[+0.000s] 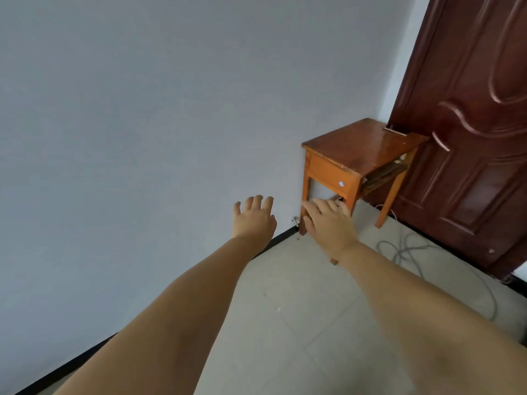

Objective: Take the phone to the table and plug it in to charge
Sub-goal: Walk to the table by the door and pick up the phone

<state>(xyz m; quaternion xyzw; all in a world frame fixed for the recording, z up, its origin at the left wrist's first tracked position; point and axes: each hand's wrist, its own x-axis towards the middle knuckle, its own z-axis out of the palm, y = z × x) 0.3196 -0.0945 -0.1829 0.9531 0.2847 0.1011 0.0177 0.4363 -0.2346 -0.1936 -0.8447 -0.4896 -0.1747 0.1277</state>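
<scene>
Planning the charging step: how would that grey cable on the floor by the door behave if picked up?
The grey cable lies in loose loops on the floor tiles, so it is probably floppy and would sag from one grip point. It looks thin, so likely light. Overlapping loops may snag or drag along.

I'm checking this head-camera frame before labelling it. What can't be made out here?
- Phone: not clearly seen; the dark flat thing at the table's far edge is too small to identify.
- Cable ends: one hidden behind the table, the other cut off at the right edge.
- Charger and socket: not visible.

Table (360, 149) against the wall (142, 124), door (470, 124) right, cable (410, 249) below.
</scene>
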